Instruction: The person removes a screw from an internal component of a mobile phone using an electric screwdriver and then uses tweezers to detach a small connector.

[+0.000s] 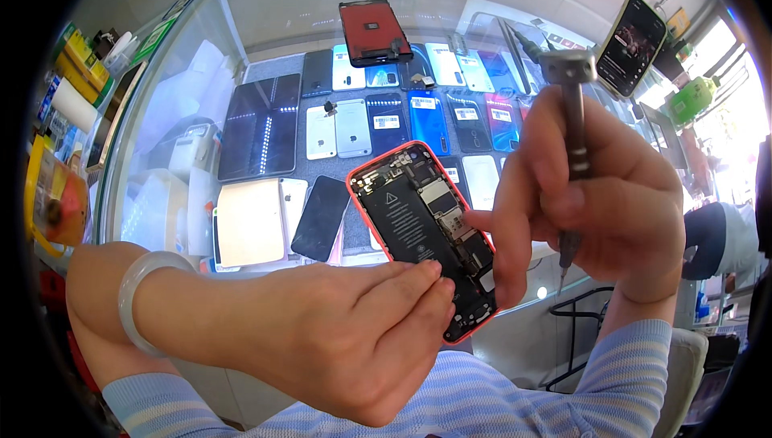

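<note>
An opened phone [406,221] in a red case shows its black battery and circuit board, tilted at the near edge of the glass counter. Over its lower part lies my left hand [346,333], fingers curled and pressed together with the fingertips against the battery; the thumb and anything pinched under it are hidden. My right hand [619,189] is closed around a grey metal screwdriver [577,128], its thin tip pointing down, off to the right of the phone. Fingers of this same hand touch the phone's right edge and board.
Beneath the glass counter [322,257] lie several phones and a large dark tablet [259,127]. On top sit a red-and-black screen part [374,30] and a small dark piece [330,107]. A lit phone [633,46] stands at the far right, near a green bottle [691,100].
</note>
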Demonstrator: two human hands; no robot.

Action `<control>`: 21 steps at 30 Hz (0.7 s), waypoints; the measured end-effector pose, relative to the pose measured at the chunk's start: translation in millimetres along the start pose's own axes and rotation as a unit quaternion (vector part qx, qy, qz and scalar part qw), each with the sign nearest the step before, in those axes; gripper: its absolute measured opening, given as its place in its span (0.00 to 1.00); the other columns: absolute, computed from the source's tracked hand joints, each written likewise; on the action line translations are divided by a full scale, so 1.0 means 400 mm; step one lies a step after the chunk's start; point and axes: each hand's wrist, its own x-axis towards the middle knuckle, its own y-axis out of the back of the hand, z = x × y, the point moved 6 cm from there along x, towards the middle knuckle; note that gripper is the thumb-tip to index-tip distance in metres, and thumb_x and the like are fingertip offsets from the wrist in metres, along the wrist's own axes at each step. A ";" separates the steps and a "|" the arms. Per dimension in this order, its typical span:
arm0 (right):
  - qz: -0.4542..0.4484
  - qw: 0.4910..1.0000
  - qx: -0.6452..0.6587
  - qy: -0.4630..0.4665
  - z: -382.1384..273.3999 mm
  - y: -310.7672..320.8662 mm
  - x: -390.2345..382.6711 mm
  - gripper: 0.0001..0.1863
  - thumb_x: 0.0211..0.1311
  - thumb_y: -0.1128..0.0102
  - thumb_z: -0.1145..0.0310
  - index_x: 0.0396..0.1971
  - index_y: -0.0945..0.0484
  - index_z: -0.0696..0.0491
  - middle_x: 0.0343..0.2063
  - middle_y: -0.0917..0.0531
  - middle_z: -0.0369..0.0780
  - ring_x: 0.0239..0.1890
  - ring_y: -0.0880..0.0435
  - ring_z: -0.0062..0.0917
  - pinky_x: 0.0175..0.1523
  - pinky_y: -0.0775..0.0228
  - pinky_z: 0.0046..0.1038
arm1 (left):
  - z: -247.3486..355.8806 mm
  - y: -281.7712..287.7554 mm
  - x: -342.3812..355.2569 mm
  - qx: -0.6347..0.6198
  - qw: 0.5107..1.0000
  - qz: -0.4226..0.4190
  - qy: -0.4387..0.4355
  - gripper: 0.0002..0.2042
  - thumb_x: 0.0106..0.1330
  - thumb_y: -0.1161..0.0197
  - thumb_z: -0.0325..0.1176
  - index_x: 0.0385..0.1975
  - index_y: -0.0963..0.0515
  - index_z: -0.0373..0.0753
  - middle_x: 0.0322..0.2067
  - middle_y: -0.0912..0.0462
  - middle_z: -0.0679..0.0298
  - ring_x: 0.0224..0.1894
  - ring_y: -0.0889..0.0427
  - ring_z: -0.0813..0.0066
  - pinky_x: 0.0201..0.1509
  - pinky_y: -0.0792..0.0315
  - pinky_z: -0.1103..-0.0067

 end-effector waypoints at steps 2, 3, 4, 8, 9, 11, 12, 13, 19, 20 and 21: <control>0.006 1.000 -0.016 0.005 0.003 -0.002 -0.003 0.06 0.57 0.55 0.76 0.33 0.39 0.56 0.23 0.21 0.59 0.20 0.17 0.42 0.56 0.20 0.37 | -0.001 0.001 0.000 -0.010 1.000 -0.001 0.002 0.06 0.47 0.33 0.26 0.24 0.17 0.31 0.29 0.16 0.54 0.32 0.14 0.62 0.34 0.17 0.76; 0.009 1.000 -0.017 0.005 0.004 -0.001 -0.002 0.06 0.58 0.55 0.76 0.33 0.39 0.56 0.23 0.21 0.59 0.20 0.17 0.42 0.56 0.20 0.37 | -0.001 0.000 0.000 -0.015 1.000 -0.002 0.004 0.06 0.47 0.33 0.26 0.24 0.17 0.30 0.29 0.16 0.54 0.32 0.14 0.62 0.33 0.17 0.76; 0.014 1.000 -0.002 -0.002 0.003 0.005 0.002 0.06 0.58 0.55 0.76 0.34 0.39 0.57 0.24 0.21 0.59 0.21 0.17 0.41 0.55 0.20 0.38 | 0.000 -0.002 -0.001 -0.011 1.000 0.006 0.003 0.06 0.47 0.34 0.26 0.24 0.17 0.30 0.29 0.16 0.54 0.32 0.14 0.62 0.33 0.17 0.76; 0.027 0.993 0.116 -0.025 0.010 0.045 0.018 0.06 0.61 0.58 0.78 0.37 0.40 0.57 0.26 0.22 0.56 0.24 0.16 0.41 0.55 0.21 0.45 | 0.000 -0.009 -0.005 -0.006 1.000 0.016 0.002 0.06 0.48 0.34 0.26 0.24 0.17 0.30 0.30 0.16 0.52 0.33 0.14 0.61 0.34 0.16 0.76; 0.031 0.990 0.136 -0.030 0.013 0.055 0.019 0.06 0.62 0.59 0.78 0.38 0.40 0.57 0.27 0.22 0.55 0.25 0.16 0.41 0.55 0.21 0.47 | -0.001 -0.009 -0.004 -0.009 1.000 0.014 0.002 0.06 0.48 0.34 0.26 0.24 0.17 0.30 0.30 0.15 0.52 0.33 0.14 0.61 0.34 0.16 0.76; 0.031 0.989 0.137 -0.033 0.015 0.063 0.019 0.06 0.63 0.60 0.79 0.40 0.40 0.57 0.29 0.22 0.55 0.27 0.15 0.41 0.55 0.22 0.50 | -0.002 -0.008 -0.004 -0.011 1.000 0.010 0.003 0.06 0.48 0.34 0.26 0.25 0.17 0.30 0.30 0.15 0.51 0.33 0.13 0.61 0.34 0.16 0.76; 0.029 0.989 0.140 -0.033 0.017 0.065 0.019 0.07 0.64 0.61 0.79 0.41 0.40 0.57 0.29 0.22 0.55 0.27 0.15 0.41 0.55 0.23 0.51 | -0.003 -0.008 -0.004 -0.013 1.000 0.008 0.004 0.06 0.48 0.35 0.26 0.25 0.17 0.30 0.30 0.15 0.51 0.33 0.13 0.61 0.34 0.16 0.76; 0.021 0.989 0.145 -0.031 0.019 0.064 0.018 0.07 0.64 0.61 0.79 0.41 0.40 0.57 0.30 0.22 0.55 0.28 0.15 0.41 0.55 0.23 0.52 | -0.003 -0.007 -0.004 -0.012 1.000 0.007 0.004 0.06 0.48 0.35 0.26 0.25 0.17 0.30 0.30 0.15 0.52 0.33 0.13 0.61 0.34 0.16 0.76; 0.024 0.988 0.153 -0.026 0.023 0.067 0.016 0.07 0.65 0.62 0.79 0.42 0.40 0.57 0.30 0.22 0.55 0.28 0.15 0.41 0.56 0.24 0.53 | -0.004 -0.010 -0.006 -0.010 1.000 0.004 0.007 0.06 0.49 0.35 0.26 0.25 0.16 0.31 0.31 0.15 0.52 0.34 0.13 0.61 0.35 0.16 0.76; 0.027 0.988 0.153 -0.025 0.023 0.065 0.016 0.07 0.65 0.62 0.79 0.42 0.40 0.57 0.30 0.22 0.55 0.28 0.15 0.42 0.56 0.24 0.53 | -0.004 -0.008 -0.005 -0.008 1.000 0.000 0.007 0.06 0.49 0.35 0.26 0.25 0.16 0.31 0.31 0.15 0.52 0.34 0.13 0.61 0.35 0.16 0.76; 0.030 0.987 0.153 -0.024 0.023 0.063 0.014 0.07 0.64 0.62 0.79 0.42 0.40 0.57 0.30 0.22 0.55 0.28 0.15 0.42 0.56 0.24 0.53 | -0.003 -0.007 -0.005 -0.006 1.000 -0.003 0.006 0.06 0.49 0.35 0.26 0.25 0.16 0.31 0.31 0.15 0.52 0.34 0.13 0.61 0.35 0.16 0.76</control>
